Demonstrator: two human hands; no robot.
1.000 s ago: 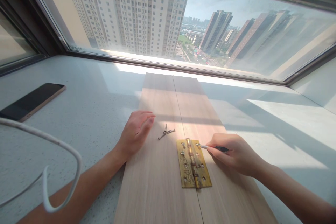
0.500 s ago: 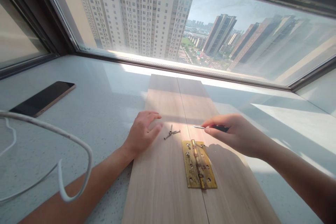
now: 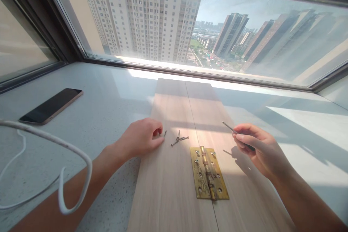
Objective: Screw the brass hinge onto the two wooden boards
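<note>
A brass hinge (image 3: 210, 174) lies across the seam between two light wooden boards (image 3: 168, 188), with some screws in its upper holes. Left of the hinge's top, several loose screws (image 3: 178, 139) lie in a small pile on the left board. My left hand (image 3: 144, 136) is beside the pile, its thumb and fingers pinched on a single screw (image 3: 165, 134) that points up. Over the right board, my right hand (image 3: 258, 145) holds a thin screwdriver (image 3: 230, 127), its tip pointing up and to the left, away from the hinge.
A phone (image 3: 51, 106) lies on the pale speckled sill (image 3: 108, 98) at the left. A white cable (image 3: 67, 145) loops in the left foreground. Beyond the boards runs a dark window frame (image 3: 190, 74), with tall buildings outside.
My left hand has closed on a screw and shifted slightly left. My right hand has moved right, and the screwdriver's tip has swung upward.
</note>
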